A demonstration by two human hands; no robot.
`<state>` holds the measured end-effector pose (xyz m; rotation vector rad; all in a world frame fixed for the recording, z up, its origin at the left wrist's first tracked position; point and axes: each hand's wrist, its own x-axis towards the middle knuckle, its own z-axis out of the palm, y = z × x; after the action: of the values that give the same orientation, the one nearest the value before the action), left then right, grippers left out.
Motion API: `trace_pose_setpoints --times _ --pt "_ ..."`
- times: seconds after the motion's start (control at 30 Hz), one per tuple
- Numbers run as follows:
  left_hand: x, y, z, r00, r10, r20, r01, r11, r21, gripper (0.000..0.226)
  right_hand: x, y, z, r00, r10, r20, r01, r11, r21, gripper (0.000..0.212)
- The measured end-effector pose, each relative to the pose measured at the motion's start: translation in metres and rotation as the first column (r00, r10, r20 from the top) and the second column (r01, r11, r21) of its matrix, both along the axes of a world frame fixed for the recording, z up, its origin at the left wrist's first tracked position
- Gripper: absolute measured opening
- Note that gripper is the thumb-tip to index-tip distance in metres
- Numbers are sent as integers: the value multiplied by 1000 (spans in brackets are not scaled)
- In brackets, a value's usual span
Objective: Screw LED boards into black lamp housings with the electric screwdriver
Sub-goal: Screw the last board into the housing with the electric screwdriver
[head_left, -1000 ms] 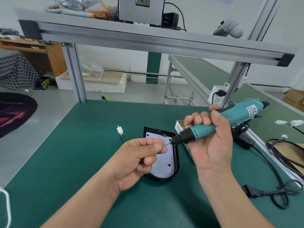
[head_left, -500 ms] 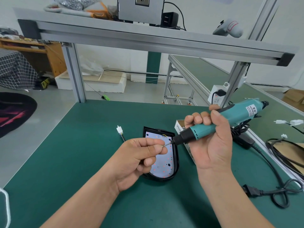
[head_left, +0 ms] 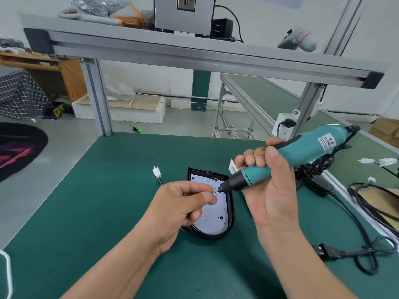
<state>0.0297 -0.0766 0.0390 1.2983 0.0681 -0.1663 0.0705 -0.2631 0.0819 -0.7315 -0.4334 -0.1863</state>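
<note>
While the right hand (head_left: pixel 274 197) grips the screwdriver (head_left: pixel 302 154), left hand (head_left: pixel 179 210) pinches an unidentifiable object (head_left: pixel 214 192).

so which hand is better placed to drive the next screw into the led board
Right. The right hand grips the electric screwdriver, bit aimed over the LED board in the black housing. The left hand only pinches at the bit tip, apparently seating a small screw.

**Bench Tally**

Two hands are working, left hand (head_left: pixel 179 210) and right hand (head_left: pixel 272 190). I'm counting one screwdriver (head_left: pixel 291 160), one screw (head_left: pixel 214 192), one housing (head_left: pixel 231 212), one LED board (head_left: pixel 212 221), one box (head_left: pixel 232 167), and four connectors (head_left: pixel 156 171): one lying left, three lying right.
</note>
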Motion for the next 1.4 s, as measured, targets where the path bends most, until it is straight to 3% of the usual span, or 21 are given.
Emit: trace_pose_setpoints --times 0.33,0.93,1.1,1.3,1.4 --pt "-1 -7 -1 998 46 43 -46 999 6 13 4 5 -7 983 -54 -178 77 989 126 5" --pt "-5 -9 -2 998 24 64 -28 998 54 12 7 5 -10 982 -7 -187 37 987 154 6" --pt "-5 -12 -1 999 -13 42 10 998 69 29 7 5 -12 978 3 -207 35 983 183 4" --pt "-4 -5 2 998 -50 30 49 999 20 64 11 -2 -10 973 1 -229 52 973 224 4" --pt "0 4 5 996 -74 45 73 997 35 54 14 -8 -9 971 -16 -239 76 967 245 7"
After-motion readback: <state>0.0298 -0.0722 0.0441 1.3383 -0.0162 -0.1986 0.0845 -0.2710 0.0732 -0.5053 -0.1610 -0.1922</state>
